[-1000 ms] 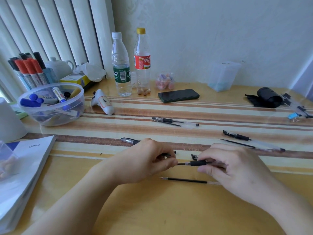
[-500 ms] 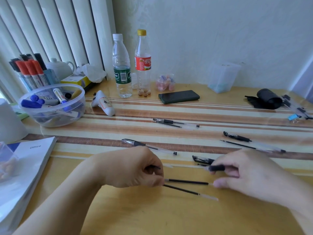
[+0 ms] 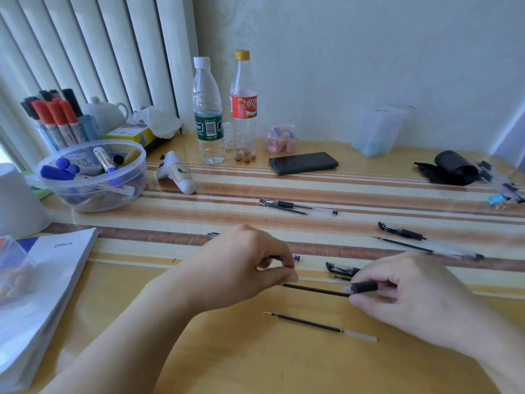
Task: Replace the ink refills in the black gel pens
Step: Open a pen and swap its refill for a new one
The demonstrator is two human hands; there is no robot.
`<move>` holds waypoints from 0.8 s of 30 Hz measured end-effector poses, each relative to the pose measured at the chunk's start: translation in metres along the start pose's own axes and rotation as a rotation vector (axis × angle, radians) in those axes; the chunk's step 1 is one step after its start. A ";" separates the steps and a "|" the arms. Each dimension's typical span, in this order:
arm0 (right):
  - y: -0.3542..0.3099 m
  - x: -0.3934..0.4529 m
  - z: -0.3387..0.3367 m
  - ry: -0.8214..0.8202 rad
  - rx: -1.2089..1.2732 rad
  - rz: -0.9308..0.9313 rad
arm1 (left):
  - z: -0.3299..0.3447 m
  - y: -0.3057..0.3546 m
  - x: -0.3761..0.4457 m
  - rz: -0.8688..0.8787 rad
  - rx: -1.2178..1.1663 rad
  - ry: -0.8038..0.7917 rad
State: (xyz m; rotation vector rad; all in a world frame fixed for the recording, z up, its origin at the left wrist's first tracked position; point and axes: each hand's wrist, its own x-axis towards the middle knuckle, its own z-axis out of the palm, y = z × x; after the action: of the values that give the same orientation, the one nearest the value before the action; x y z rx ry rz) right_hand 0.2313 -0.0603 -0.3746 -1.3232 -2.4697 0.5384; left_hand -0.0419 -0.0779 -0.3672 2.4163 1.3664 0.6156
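Black refill (image 3: 315, 289) is pinched at one end by left hand (image 3: 241, 268) fingers (image 3: 287, 277), other end entering the pen barrel (image 3: 363, 287), which is clamped by right hand (image 3: 412, 297) fingers (image 3: 366, 303). A 2nd refill (image 3: 318, 326) lies on the bench (image 3: 255, 365) just below both sets of fingers, untouched. A pen cap (image 3: 341, 269) lies just beyond the right fingers; other pens (image 3: 298, 206) are seen farther back.

Desk (image 3: 255, 362): glossy wood-look top. Bowl (image 3: 93, 194): clear smooth plastic. Bottles (image 3: 208, 120): clear plastic. Phone (image 3: 303, 162): glossy black. Pen grip (image 3: 365, 287): matt black. Booklet (image 3: 42, 285): smooth paper.
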 end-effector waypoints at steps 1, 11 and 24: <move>-0.001 0.000 0.000 0.019 0.010 -0.005 | 0.003 0.003 0.000 0.030 0.005 -0.030; 0.009 0.002 0.002 0.094 0.212 -0.048 | 0.005 0.002 0.000 0.037 0.062 -0.086; 0.017 0.004 -0.012 0.248 0.096 -0.060 | -0.007 -0.016 -0.002 -0.057 0.044 0.124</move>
State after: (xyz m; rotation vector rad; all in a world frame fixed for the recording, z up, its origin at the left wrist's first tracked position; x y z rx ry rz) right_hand 0.2470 -0.0462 -0.3719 -1.1965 -2.2453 0.4440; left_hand -0.0578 -0.0712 -0.3690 2.3999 1.5072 0.7384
